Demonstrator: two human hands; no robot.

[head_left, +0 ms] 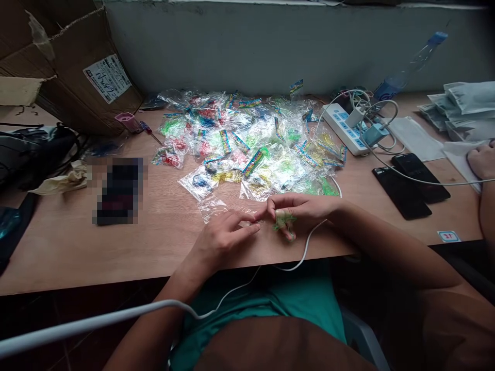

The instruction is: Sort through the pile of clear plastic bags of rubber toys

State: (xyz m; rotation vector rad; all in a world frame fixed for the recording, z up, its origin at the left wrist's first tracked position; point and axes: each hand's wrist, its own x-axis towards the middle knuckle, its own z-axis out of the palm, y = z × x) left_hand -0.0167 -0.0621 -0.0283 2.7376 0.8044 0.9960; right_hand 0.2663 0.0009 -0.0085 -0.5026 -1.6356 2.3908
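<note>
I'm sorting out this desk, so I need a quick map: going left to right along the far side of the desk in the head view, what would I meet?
Cardboard box → pile of clear plastic bags → white power strip → stack of pale folded packets

Left hand point(222, 242) and right hand point(297, 214) nearly touching

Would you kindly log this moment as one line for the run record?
left hand: at clear plastic bag | right hand: holds small green item

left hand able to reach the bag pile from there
Probably yes: the left hand sits just before the bag pile, with only a clear bag between.
</note>
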